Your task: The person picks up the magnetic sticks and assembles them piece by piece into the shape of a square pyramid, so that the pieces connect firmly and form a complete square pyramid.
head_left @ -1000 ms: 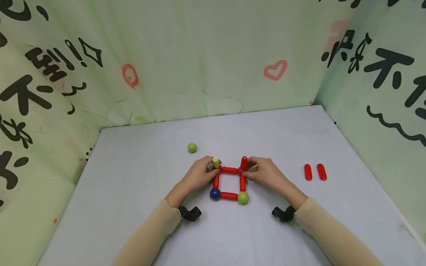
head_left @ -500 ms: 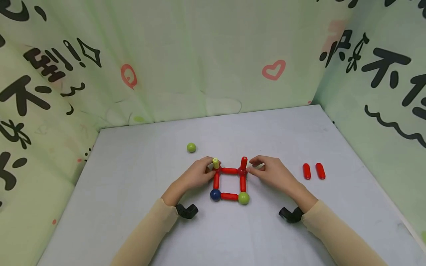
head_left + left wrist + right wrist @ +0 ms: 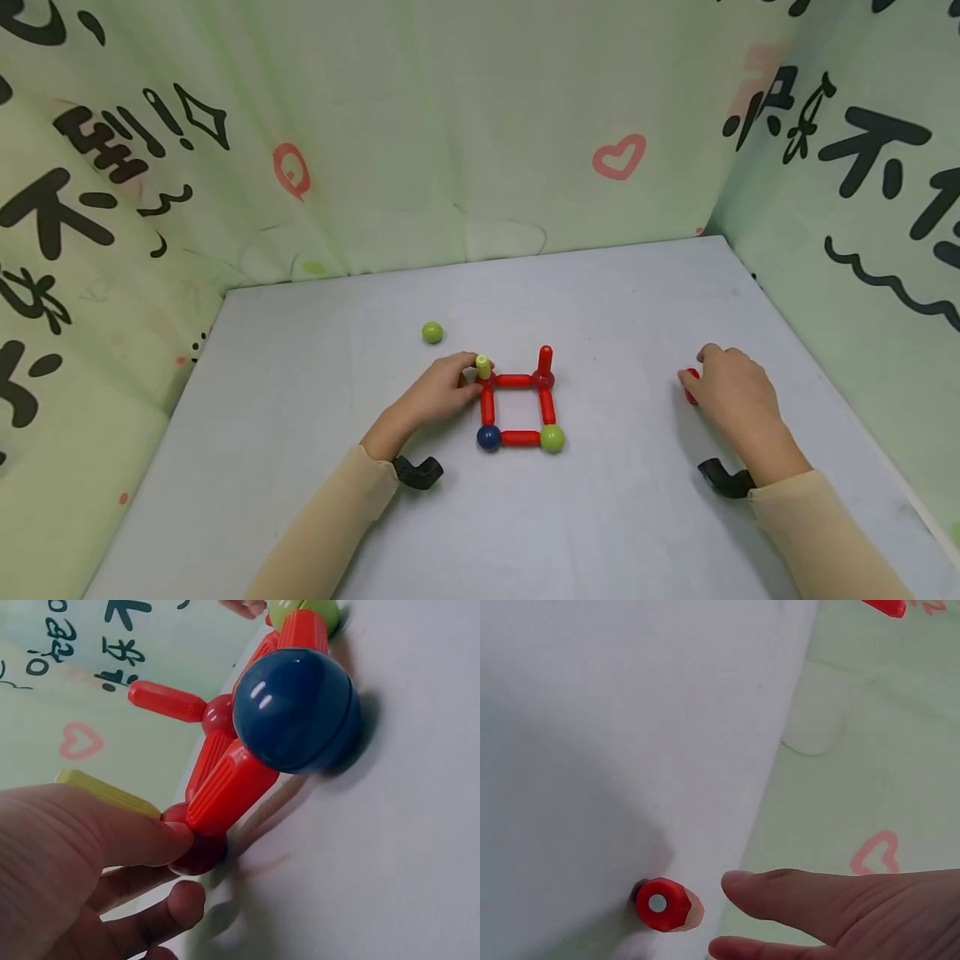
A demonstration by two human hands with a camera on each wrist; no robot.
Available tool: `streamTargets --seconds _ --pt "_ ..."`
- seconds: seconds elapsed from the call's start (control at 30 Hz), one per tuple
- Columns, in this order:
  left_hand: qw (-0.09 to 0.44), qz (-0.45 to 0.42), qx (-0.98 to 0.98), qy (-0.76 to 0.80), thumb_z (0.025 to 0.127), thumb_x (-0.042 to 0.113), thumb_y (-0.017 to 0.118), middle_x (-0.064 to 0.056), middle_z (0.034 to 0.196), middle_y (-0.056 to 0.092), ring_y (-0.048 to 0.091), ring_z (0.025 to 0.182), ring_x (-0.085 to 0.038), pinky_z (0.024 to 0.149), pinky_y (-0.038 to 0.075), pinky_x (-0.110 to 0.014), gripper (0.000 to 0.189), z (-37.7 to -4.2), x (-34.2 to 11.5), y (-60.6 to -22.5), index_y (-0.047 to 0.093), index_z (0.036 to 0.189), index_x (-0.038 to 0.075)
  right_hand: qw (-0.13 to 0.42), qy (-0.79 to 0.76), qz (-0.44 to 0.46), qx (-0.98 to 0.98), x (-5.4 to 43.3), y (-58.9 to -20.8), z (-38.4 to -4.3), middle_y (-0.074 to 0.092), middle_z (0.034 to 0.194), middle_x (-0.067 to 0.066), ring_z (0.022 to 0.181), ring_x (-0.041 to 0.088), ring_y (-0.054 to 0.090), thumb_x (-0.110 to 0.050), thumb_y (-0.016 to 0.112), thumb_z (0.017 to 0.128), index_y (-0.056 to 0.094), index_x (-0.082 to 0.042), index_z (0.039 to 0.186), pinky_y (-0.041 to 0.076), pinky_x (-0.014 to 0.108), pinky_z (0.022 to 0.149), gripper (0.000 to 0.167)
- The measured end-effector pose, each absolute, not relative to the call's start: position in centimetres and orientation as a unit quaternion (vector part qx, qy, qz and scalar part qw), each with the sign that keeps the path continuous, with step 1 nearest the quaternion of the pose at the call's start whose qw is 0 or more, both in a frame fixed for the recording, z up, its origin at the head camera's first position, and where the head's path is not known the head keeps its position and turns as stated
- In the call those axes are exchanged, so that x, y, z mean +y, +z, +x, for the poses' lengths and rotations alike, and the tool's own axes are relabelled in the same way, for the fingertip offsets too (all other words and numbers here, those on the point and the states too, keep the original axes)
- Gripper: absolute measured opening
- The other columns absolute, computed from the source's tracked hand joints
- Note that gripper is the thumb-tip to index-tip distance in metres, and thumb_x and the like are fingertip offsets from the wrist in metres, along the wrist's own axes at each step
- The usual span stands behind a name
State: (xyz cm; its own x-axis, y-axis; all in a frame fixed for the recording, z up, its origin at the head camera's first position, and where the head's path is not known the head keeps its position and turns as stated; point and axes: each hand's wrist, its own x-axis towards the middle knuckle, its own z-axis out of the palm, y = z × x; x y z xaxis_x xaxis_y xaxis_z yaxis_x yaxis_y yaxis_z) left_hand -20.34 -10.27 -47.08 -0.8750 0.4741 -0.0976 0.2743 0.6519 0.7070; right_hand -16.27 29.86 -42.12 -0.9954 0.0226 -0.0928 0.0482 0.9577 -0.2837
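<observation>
Head: my left hand (image 3: pixel 442 390) holds a square red-rod frame (image 3: pixel 520 438) on the white table (image 3: pixel 322 367); my right hand (image 3: pixel 738 396) is by a short red rod (image 3: pixel 692 392). Left wrist: I pinch the glossy dark-red ball (image 3: pixel 198 856). Right wrist: thumb and finger parted.

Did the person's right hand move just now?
Yes, rightward: the right hand was below the red heart outline on the green fabric; now it's further right.

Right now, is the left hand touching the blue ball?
Apart: the left wrist view shows a red rod between the left hand and the blue ball.
</observation>
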Motion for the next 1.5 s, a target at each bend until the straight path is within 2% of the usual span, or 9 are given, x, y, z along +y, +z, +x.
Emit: streamTargets --seconds 0.1,0.27,0.47,0.6,0.7,0.8,0.9,1.1,1.5 --pt "0.126 0.198 0.904 0.357 0.098 0.009 0.068 -0.004 0.120 0.069 0.059 0.088 -0.018 0.079 0.051 -0.032 0.031 -20.4 -10.5 -47.1 0.067 0.129 0.012 0.074 -0.143 0.026 0.987 30.4 -42.0 -16.3 0.062 0.096 0.036 0.073 0.039 0.060 -0.015 0.065 0.095 0.055 0.019 0.117 0.052 0.049 0.064 0.042" --pt "0.110 0.181 0.912 0.350 0.097 0.013 0.070 -0.006 0.121 0.068 0.059 0.093 -0.021 0.084 0.053 -0.037 0.029 -20.3 -10.8 -47.2 0.066 0.126 0.011 0.106 -0.167 0.029 0.980 30.4 -42.6 -16.6 0.065 0.092 0.029 0.073 0.034 0.057 -0.012 0.064 0.094 0.057 0.016 0.113 0.049 0.041 0.063 0.035" --pt "0.103 0.167 0.918 0.344 0.096 0.016 0.072 -0.007 0.122 0.068 0.062 0.104 -0.024 0.093 0.055 -0.044 0.027 -20.2 -10.8 -47.0 0.065 0.121 0.010 0.114 -0.201 0.021 0.973 29.3 -43.1 -17.1 0.070 0.100 0.025 0.082 0.034 0.063 -0.016 0.068 0.094 0.062 0.011 0.114 0.052 0.043 0.068 0.034" --pt "0.112 0.161 0.917 0.347 0.094 0.018 0.075 -0.004 0.114 0.067 0.059 0.096 -0.022 0.084 0.054 -0.038 0.026 -19.9 -10.7 -47.0 0.065 0.117 0.012 0.111 -0.239 0.004 0.965 27.6 -43.1 -17.4 0.072 0.103 0.022 0.091 0.034 0.064 -0.018 0.071 0.094 0.065 0.008 0.117 0.052 0.045 0.076 0.035" --pt "0.118 0.163 0.914 0.352 0.092 0.019 0.077 -0.001 0.107 0.066 0.057 0.090 -0.019 0.076 0.051 -0.033 0.025 -19.7 -10.7 -47.0 0.065 0.112 0.014 0.107 -0.273 -0.014 0.956 26.0 -43.0 -17.7 0.071 0.104 0.018 0.094 0.031 0.064 -0.018 0.073 0.093 0.066 0.004 0.119 0.053 0.040 0.078 0.034" --pt "0.125 0.166 0.911 0.357 0.090 0.020 0.080 0.001 0.103 0.066 0.056 0.087 -0.017 0.073 0.048 -0.030 0.023 -19.4 -10.6 -47.0 0.064 0.107 0.017 0.099 -0.303 -0.034 0.947 24.3 -42.8 -17.9 0.071 0.105 0.017 0.095 0.030 0.066 -0.019 0.074 0.093 0.066 0.000 0.117 0.054 0.037 0.078 0.031" --pt "0.134 0.171 0.907 0.360 0.088 0.022 0.082 0.003 0.101 0.067 0.056 0.083 -0.017 0.070 0.047 -0.030 0.023 -19.1 -10.4 -47.0 0.063 0.102 0.019 0.088 -0.326 -0.047 0.940 22.9 -42.6 -18.1 0.071 0.107 0.016 0.098 0.030 0.068 -0.019 0.074 0.093 0.064 -0.003 0.115 0.057 0.039 0.081 0.029" --pt "0.143 0.180 0.905 0.358 0.086 0.025 0.085 0.005 0.096 0.067 0.057 0.081 -0.015 0.067 0.047 -0.028 0.026 -18.6 -10.1 -46.8 0.061 0.094 0.020 0.073 -0.368 -0.054 0.926 20.7 -42.0 -18.4 0.072 0.114 0.016 0.108 0.034 0.070 -0.018 0.075 0.093 0.062 -0.005 0.117 0.059 0.047 0.088 0.030" --pt "0.173 0.178 0.906 0.344 0.081 0.031 0.090 0.009 0.085 0.065 0.059 0.077 -0.012 0.066 0.048 -0.026 0.034 -17.2 -9.2 -46.4 0.060 0.094 0.020 0.072 -0.394 -0.078 0.913 18.6 -42.4 -18.9 0.070 0.118 0.016 0.111 0.035 0.071 -0.012 0.074 0.095 0.060 -0.004 0.120 0.060 0.046 0.090 0.030"
